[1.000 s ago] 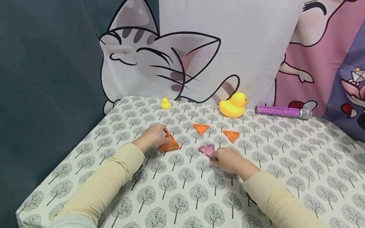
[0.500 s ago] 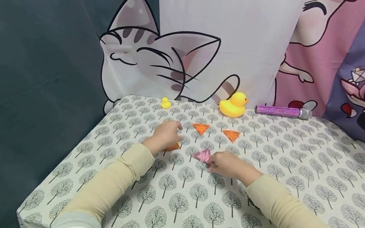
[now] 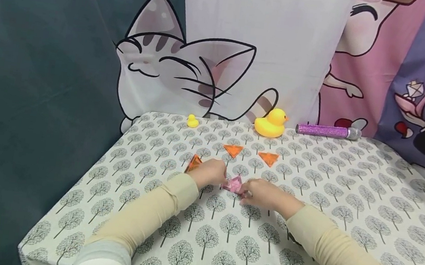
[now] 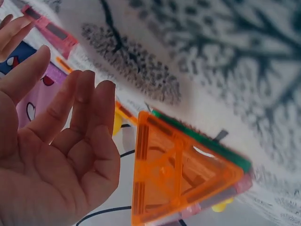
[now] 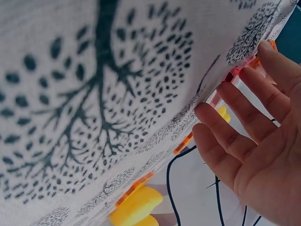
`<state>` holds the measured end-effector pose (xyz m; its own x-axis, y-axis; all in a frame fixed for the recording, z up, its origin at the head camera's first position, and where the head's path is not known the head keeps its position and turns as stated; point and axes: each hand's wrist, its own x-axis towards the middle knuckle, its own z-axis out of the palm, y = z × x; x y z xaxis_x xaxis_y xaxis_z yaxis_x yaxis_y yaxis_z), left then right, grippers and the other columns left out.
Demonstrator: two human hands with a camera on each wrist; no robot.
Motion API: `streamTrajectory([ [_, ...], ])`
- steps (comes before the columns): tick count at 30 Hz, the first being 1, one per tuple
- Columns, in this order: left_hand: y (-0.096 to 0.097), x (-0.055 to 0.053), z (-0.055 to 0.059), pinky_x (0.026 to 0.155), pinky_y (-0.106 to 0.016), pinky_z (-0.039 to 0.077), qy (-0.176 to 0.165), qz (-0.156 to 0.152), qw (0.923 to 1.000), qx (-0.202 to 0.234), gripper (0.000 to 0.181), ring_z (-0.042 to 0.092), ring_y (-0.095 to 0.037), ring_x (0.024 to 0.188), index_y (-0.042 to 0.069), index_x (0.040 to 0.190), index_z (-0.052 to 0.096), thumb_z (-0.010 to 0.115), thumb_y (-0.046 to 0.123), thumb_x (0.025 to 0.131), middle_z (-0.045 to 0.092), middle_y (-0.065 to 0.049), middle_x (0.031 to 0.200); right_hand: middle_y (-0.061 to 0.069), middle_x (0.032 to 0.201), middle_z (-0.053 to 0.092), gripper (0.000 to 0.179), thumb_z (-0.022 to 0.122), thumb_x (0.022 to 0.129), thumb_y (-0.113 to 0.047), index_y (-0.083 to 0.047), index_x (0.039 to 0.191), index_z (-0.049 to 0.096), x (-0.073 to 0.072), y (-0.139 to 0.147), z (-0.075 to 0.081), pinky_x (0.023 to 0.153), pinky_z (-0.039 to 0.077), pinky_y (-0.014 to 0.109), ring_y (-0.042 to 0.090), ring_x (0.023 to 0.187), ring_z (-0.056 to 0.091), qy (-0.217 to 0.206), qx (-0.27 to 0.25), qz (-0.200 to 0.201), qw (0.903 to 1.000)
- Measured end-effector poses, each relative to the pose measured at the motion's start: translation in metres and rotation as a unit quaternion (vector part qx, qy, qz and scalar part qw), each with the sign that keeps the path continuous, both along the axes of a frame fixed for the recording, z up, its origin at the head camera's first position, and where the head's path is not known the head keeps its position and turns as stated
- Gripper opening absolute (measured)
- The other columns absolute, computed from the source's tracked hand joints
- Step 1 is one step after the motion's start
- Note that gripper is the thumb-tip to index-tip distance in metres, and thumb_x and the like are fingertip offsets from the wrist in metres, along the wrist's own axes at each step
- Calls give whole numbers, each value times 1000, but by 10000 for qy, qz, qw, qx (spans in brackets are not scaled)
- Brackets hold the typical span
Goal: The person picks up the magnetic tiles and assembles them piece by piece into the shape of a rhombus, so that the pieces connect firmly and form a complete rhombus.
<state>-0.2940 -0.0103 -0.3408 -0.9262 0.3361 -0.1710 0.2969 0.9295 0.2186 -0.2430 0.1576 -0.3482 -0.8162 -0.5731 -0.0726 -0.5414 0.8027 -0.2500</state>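
Bringing the left hand across to the pink piece.
I see it has left the orange-faced build, left of centre in the head frame; its grip looks loose, holding nothing. The pink piece sits near mid-frame, slightly lower and more leftward than a second ago, the right hand at its edge; whether that grip pinches I can't tell. Attention, I judge, has shifted to pink.

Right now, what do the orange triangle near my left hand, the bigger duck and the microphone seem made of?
Orange triangular tile: likely smooth, translucent plastic; the scene behind shows through. Bigger duck: perhaps rubber or vinyl, from its smooth, evenly yellow surface. Microphone: its sparkly purple handle suggests glittery plastic; the silvery head may be metal.
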Motion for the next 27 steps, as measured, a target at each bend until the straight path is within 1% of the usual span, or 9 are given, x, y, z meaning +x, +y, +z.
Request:
streamTrajectory([
  [5, 3, -4, -5, 56, -25, 40, 133, -177, 9995, -234, 21, 50, -13, 61, 17, 62, 58, 69, 32, 71, 56, 5, 64, 5, 97, 60, 33, 66, 76, -26, -7, 103, 61, -11, 6, 1, 81, 43, 38, 20, 89, 55, -88, -205, -101, 9997],
  [10, 3, -6, -5, 53, -26, 41, -35, -60, 9997, -224, 19, 49, -13, 58, 14, 64, 57, 68, 27, 74, 56, 3, 64, 14, 107, 57, 37, 62, 79, -22, -1, 109, 56, -35, 23, 6, 86, 38, 47, 32, 99, 52, 27, -149, -531, 9985],
  [15, 3, -8, -5, 55, -26, 41, -102, 2, 9998, -180, 19, 50, -14, 62, 12, 67, 56, 69, 26, 72, 56, 2, 68, 19, 111, 54, 38, 58, 82, -20, 2, 113, 53, -61, 38, 8, 84, 37, 50, 35, 99, 50, 24, 103, -1024, 9947],
  [18, 4, -9, -5, 55, -25, 41, -116, -64, 9997, -207, 19, 50, -14, 61, 11, 67, 58, 69, 26, 73, 57, 2, 68, 17, 104, 56, 29, 52, 85, -17, 1, 107, 55, -71, 43, 8, 76, 41, 47, 32, 88, 54, -123, 259, -1219, 9921],
  [20, 5, -9, -5, 54, -25, 41, -172, -29, 9997, -155, 19, 50, -14, 61, 10, 71, 59, 69, 26, 72, 57, 1, 70, 16, 96, 57, 23, 47, 87, -17, -1, 100, 56, -75, 46, 8, 70, 43, 43, 29, 78, 54, -250, 384, -1382, 9894],
  [21, 6, -9, -5, 54, -25, 41, -199, -7, 9997, -153, 20, 50, -14, 61, 9, 74, 60, 69, 27, 73, 58, 0, 72, 16, 95, 57, 23, 45, 88, -17, -2, 101, 56, -77, 47, 7, 69, 42, 43, 28, 75, 53, -265, 453, -1436, 9882],
  [23, 7, -9, -5, 54, -25, 41, -242, 17, 9996, -158, 20, 50, -14, 62, 8, 77, 62, 69, 27, 73, 59, -1, 75, 20, 97, 56, 27, 39, 89, -16, -3, 108, 54, -78, 49, 6, 68, 42, 44, 30, 76, 53, -357, 615, -1587, 9848],
  [25, 7, -9, -5, 54, -25, 41, -254, 41, 9996, -144, 20, 50, -15, 62, 8, 76, 61, 69, 27, 73, 58, -2, 75, 27, 108, 51, 36, 34, 91, -16, -2, 122, 45, -80, 49, 4, 77, 39, 50, 39, 91, 51, -376, 783, -1700, 9816],
  [27, 6, -10, -5, 53, -25, 41, -251, 8, 9995, -171, 20, 50, -14, 60, 9, 70, 59, 69, 26, 73, 58, -1, 71, 30, 119, 43, 43, 30, 92, -14, -1, 132, 31, -80, 49, 3, 84, 33, 55, 46, 103, 43, -397, 901, -1762, 9794],
])
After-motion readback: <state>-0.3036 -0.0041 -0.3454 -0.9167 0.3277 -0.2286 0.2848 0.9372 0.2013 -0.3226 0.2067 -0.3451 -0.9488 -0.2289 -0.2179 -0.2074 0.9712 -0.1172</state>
